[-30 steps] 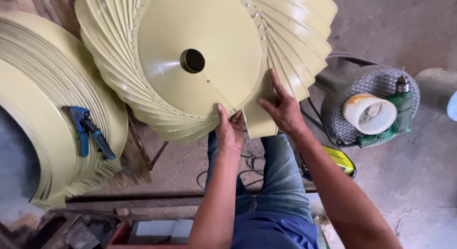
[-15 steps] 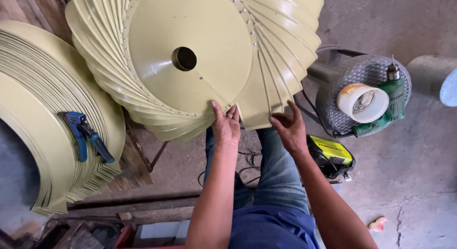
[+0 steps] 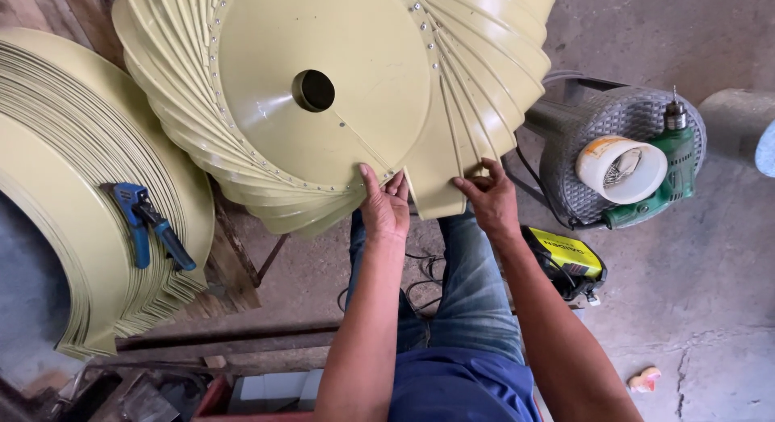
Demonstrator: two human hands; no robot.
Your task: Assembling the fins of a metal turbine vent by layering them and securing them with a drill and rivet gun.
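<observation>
While both hands (image 3: 386, 206) (image 3: 491, 200) pinch its ribbed rim, glossy cream metal turbine (image 3: 339, 91) rests.

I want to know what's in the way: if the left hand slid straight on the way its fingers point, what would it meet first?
The left hand points up across the cone. It already rests on the cone's rim; going on, it would likely meet the centre hole, though depth is unclear.

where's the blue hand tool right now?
Head view, left side: the blue hand tool lies on the stack of cream curved blades, left of the finned disc.
</observation>
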